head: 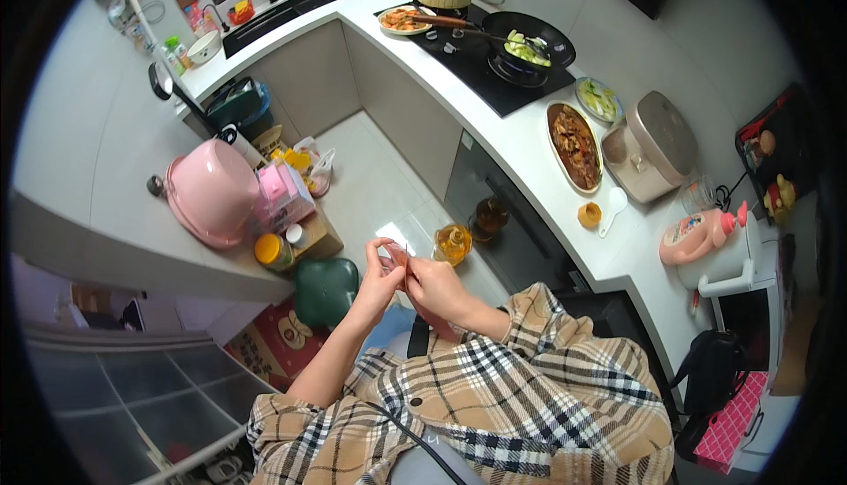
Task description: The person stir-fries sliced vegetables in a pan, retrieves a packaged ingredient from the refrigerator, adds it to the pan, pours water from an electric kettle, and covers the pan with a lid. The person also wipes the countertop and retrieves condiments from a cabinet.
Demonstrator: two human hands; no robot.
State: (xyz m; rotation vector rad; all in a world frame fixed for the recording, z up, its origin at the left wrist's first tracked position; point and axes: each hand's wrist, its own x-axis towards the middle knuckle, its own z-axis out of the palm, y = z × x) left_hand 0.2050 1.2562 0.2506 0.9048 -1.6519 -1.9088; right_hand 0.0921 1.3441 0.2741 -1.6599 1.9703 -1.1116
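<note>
In front of my body, my left hand [380, 286] pinches the top of a thin pinkish packet [400, 257], with the index finger arched over it. My right hand [438, 288] grips the same packet from the other side, fingers curled. Its lower part hangs below the hands towards my plaid shirt; what it contains is hidden. Past the right hand, a glass jug of golden oil [452, 245] stands low, near the dark oven front. On the hob, a black wok [559, 41] holds pale green sliced vegetables [527, 49] and a wooden-handled utensil [450, 22].
The white counter [506, 144] carries an oval dish of brown stewed food [574, 147], a plate of green slices [599, 99], a rice cooker [652, 147] and a white spoon [614, 210]. A green stool [325, 293] and pink basin [215, 187] are at the left.
</note>
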